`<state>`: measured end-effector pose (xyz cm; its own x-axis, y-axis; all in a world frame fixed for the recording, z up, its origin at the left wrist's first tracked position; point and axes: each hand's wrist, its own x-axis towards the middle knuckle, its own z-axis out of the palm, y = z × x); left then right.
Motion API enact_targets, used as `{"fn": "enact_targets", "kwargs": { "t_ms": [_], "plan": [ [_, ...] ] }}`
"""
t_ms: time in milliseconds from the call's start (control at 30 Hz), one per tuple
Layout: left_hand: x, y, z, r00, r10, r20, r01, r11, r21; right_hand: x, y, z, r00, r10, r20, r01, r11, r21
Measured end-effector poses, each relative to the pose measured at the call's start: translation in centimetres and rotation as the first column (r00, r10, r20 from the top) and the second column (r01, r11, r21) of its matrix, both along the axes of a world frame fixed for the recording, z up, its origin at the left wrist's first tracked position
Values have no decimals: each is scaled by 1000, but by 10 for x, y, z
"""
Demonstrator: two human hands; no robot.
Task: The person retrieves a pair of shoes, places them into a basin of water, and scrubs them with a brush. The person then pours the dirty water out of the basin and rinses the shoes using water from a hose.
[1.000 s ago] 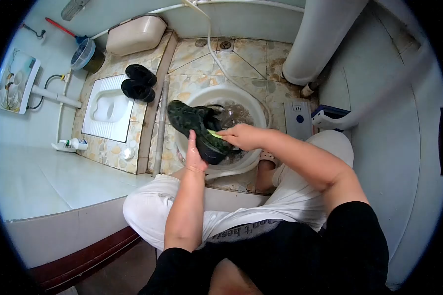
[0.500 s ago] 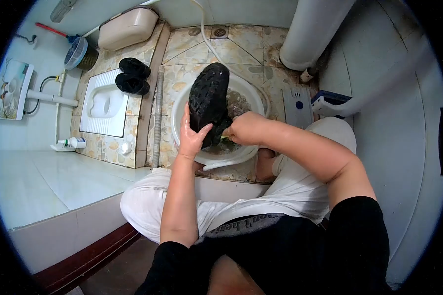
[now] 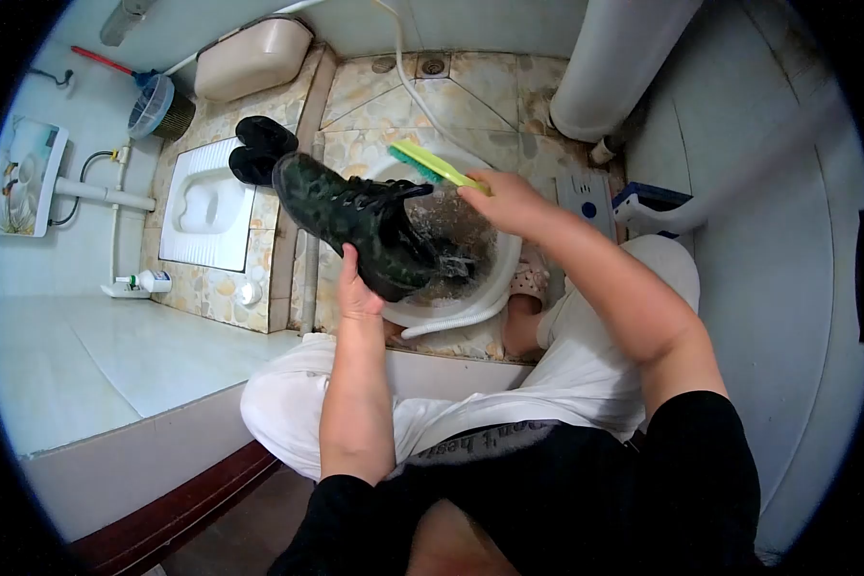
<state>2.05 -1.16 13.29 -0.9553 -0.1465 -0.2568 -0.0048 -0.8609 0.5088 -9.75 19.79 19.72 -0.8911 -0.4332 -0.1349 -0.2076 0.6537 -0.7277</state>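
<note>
My left hand (image 3: 357,288) grips a dark green camouflage lace-up boot (image 3: 346,211) from below. The boot is tilted over a white basin (image 3: 499,288), toe pointing up and left. Water splashes near its opening, above murky water in the basin. In my right hand (image 3: 504,202) is a lime-green scrubbing brush (image 3: 442,168) with teal bristles, held above the basin and apart from the boot. Part of my left hand's fingers is hidden under the boot.
A black pair of shoes (image 3: 259,149) stands beside the squat toilet (image 3: 202,206) on the raised tiled step. A pale hose (image 3: 451,326) curls around the basin. A white pipe (image 3: 619,67), a floor scale (image 3: 586,204) and a bin (image 3: 160,108) are nearby.
The boot has turned from sole-up to laces-up, its toe swinging left. My right hand has lifted the brush away from the boot, up and to the right.
</note>
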Motion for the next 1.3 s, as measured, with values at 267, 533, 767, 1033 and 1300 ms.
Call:
{"fn": "enact_targets", "kwargs": {
  "t_ms": [267,533,767,1033,1300],
  "plan": [
    [2,2,-5,985,116,-126,-106,991,83,-3,-2,-14,920,12,391,83,971,-224],
    [-15,-9,-28,992,76,100,-78,997,16,-6,-2,-11,891,-20,453,156,951,-266],
    [-20,0,-125,796,478,371,249,300,-921,-14,-12,-15,904,-202,377,296,932,-210],
    [-48,25,-138,294,451,843,938,31,-344,-13,-25,-138,806,-281,521,181,955,236],
    [-41,9,-183,410,261,874,888,104,-448,2,-32,-299,872,-335,356,133,863,488]
  ]
}}
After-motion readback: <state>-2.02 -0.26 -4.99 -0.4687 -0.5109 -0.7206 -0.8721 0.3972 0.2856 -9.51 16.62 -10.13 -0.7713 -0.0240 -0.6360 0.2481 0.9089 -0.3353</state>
